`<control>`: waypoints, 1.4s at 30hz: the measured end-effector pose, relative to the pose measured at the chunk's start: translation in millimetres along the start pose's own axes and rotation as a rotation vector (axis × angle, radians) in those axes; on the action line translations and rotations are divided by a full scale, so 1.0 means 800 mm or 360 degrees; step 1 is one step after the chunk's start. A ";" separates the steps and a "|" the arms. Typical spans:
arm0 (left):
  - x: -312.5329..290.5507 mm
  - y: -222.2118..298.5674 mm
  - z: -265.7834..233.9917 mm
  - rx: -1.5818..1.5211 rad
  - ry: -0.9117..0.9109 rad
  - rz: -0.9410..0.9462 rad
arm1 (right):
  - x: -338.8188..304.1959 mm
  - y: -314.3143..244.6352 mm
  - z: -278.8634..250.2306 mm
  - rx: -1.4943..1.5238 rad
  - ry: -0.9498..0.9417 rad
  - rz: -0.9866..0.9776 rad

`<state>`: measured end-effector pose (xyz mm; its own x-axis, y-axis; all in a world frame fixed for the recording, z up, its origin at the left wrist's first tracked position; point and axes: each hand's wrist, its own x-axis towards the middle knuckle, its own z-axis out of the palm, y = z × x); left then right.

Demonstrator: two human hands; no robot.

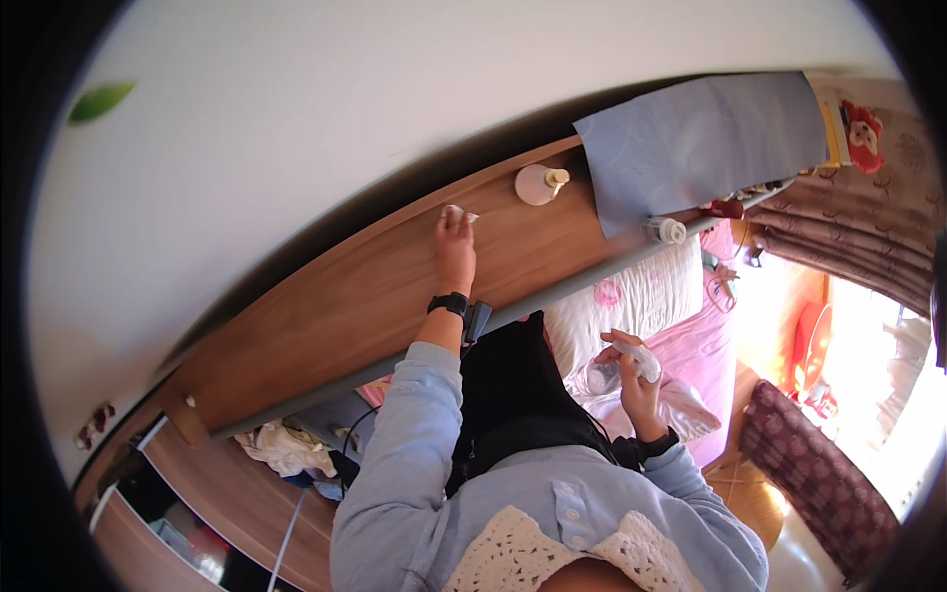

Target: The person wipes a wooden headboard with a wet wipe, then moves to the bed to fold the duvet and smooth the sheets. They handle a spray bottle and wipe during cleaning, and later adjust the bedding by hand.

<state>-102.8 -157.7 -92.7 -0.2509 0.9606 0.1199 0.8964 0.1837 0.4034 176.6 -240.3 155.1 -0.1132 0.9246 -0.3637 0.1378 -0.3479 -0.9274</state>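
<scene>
My left hand (pixel 455 245) reaches up onto a wooden shelf top (pixel 335 316) and presses a small white cloth or wipe (pixel 457 212) against the wood. A black watch is on that wrist. My right hand (pixel 631 370) is held in front of my chest, closed around a small white bottle-like thing (pixel 643 361). A cream bottle (pixel 541 184) lying on the shelf is the nearest thing to my left hand, a short way to its right.
A blue sheet (pixel 700 143) covers the shelf's right part, with a small white jar (pixel 666 230) at its edge. Below are a bed with pink bedding (pixel 710 335) and a white pillow (pixel 641 291). Patterned curtains (pixel 858 217) hang right. Crumpled clothes (pixel 281 449) lie lower left.
</scene>
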 end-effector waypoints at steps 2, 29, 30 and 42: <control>-0.001 0.023 0.011 -0.0037 -0.0108 0.0212 | -0.002 0.007 -0.007 0.0014 -0.0016 0.0007; 0.014 0.303 0.130 -0.0206 -0.0272 0.1487 | -0.045 0.037 -0.101 0.0090 0.0490 0.0086; 0.010 0.303 0.126 -0.0199 -0.0382 0.1456 | -0.045 0.037 -0.102 0.0091 0.0489 0.0074; -0.050 0.097 -0.011 -0.0231 -0.0660 0.1411 | -0.040 0.037 -0.109 0.0095 0.0484 0.0069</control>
<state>-26.7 -183.9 -58.5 0.6624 0.7400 0.1163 0.6373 -0.6383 0.4317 270.2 -266.3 146.8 0.1924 0.9096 -0.3682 0.0772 -0.3881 -0.9184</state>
